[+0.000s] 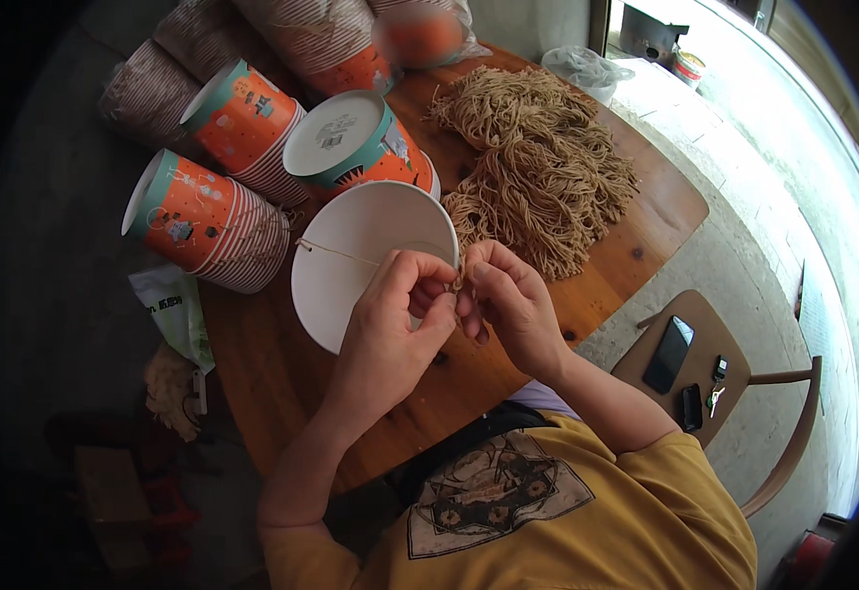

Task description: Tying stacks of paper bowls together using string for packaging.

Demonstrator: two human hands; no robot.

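Note:
A white paper bucket [351, 236] lies tipped on the wooden table with its mouth toward me. One tan cord [336, 253] passes through its left rim and runs across the mouth to my fingers. At the right rim, my left hand [400, 305] pinches the cord with thumb and fingers. Close beside it, my right hand [503, 300] is also closed on cord at the rim; the fingers hide most of that spot. Beyond my right hand lies a large heap of tan cords [538, 162].
Stacks of orange and green paper buckets [213, 221] stand at the left and back of the table [636, 231]. A clear plastic bag [587, 69] sits at the far edge. On the right, a chair [715, 339] holds a phone [669, 354], keys [715, 398] and a small black case [691, 407].

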